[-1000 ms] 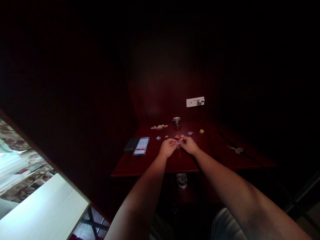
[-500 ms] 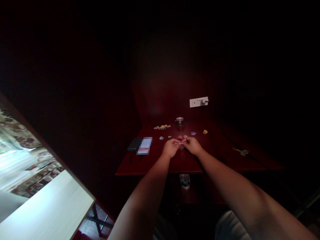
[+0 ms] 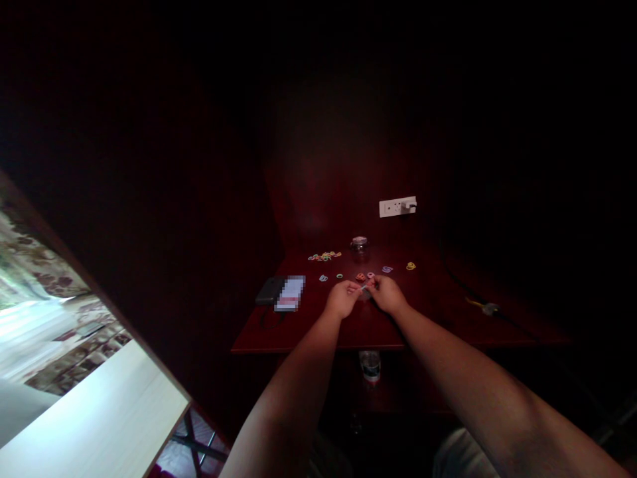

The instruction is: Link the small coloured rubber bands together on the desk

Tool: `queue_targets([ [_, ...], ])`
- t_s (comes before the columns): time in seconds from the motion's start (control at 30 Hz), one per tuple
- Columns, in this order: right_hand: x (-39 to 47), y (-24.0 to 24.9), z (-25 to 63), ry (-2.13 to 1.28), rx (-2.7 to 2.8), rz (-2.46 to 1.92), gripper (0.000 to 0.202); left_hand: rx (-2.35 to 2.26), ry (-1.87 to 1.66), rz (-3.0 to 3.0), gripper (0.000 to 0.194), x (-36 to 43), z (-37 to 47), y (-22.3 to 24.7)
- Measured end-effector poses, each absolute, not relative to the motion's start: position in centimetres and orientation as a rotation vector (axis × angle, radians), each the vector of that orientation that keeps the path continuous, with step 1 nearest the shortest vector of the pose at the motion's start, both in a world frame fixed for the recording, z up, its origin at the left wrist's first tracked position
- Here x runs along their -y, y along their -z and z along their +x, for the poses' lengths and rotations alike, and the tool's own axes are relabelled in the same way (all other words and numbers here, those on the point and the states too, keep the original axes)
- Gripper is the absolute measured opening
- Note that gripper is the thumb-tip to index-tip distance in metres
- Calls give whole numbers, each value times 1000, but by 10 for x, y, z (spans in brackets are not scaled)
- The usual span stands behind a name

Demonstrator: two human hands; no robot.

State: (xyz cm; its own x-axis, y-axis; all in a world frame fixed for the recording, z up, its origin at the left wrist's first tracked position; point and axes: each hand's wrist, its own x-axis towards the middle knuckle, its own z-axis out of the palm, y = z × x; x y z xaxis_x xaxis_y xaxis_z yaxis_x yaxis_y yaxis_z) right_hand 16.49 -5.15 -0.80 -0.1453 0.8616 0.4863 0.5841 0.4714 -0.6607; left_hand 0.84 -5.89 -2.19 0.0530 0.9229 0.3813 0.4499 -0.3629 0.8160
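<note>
My left hand and my right hand meet over the front half of the dark red table. Both are closed in a pinch on one small pale hair tie, drawn out between the fingertips. Just beyond the fingers lie orange-red hair ties and a pink one. In the same row are pale blue ones, a green one, purple ones and yellow ones. Farther back is a mixed-colour pile of hair ties.
A clear lidded jar stands at the back. On the left are a phone and a black case-like object. A cable with a connector runs along the right. A bottle is below the front edge; a socket strip is on the wall.
The whole view has shifted slightly, so things sit a little lower and to the right. Both hands keep their pinch, and the pale hair tie is now tilted, its right end higher.
</note>
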Motion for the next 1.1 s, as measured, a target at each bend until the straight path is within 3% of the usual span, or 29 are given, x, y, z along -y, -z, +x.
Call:
queue_targets([
  [0.4, 56, 6, 161, -178, 1872, -1403, 10, -1386, -1185, 1842, 10, 64, 10, 17],
  [0.6, 62, 4, 160, -154, 2086, -1198, 12, -1475, -1193, 1861, 12, 64, 8, 18],
  [0.87, 61, 4, 157, -66, 1901, -1514, 15, -1462, -1121, 1944, 12, 60, 7, 24],
  [1.1, 69, -3, 158, -159, 2152, -1375, 17, -1575, -1133, 1943, 14, 66, 6, 18],
])
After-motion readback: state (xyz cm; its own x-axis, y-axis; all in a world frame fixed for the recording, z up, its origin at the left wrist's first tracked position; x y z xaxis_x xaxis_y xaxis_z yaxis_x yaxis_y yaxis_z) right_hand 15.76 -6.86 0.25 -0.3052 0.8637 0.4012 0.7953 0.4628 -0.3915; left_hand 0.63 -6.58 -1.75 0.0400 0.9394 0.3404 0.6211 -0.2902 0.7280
